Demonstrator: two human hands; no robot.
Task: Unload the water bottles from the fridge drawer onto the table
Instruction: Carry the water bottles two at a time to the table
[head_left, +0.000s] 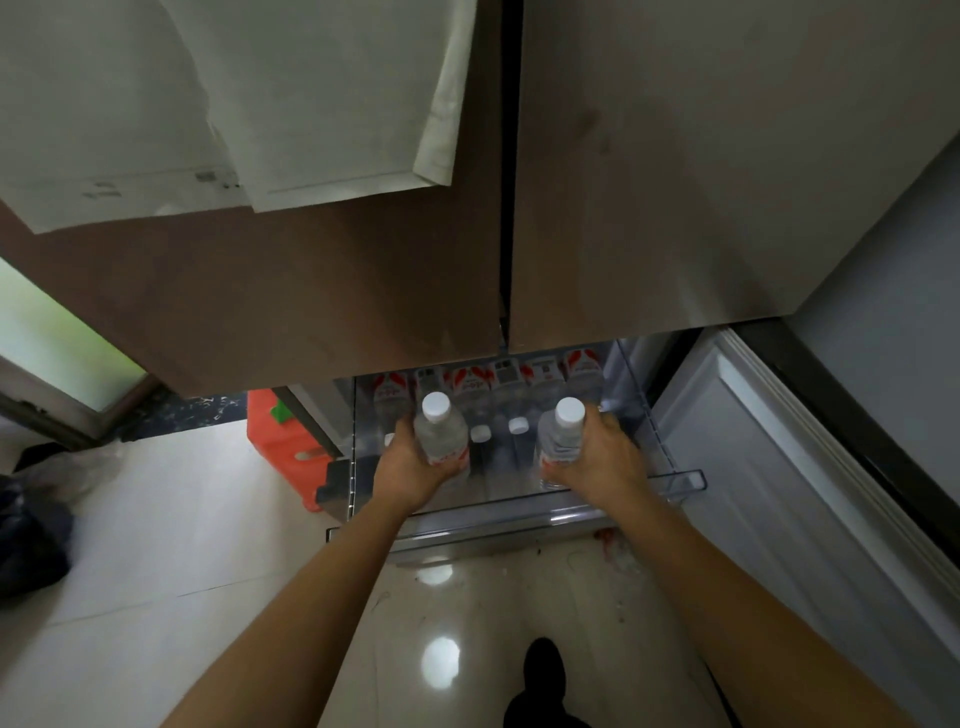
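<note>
Your left hand (410, 467) gripped one water bottle (441, 436), your right hand (602, 457) a second bottle (561, 436), over the drawer (519, 519), likely halving your trips.

White paper sheets (322, 104) hang overlapped on the left brown upper door (311, 291). An orange plastic container (283, 441) with a green part (280, 412) stands on the pale glossy floor (182, 545) below that door's edge. A dark bag (31, 535) lies far left; a black shoe (545, 670) shows near the bottom edge.
</note>
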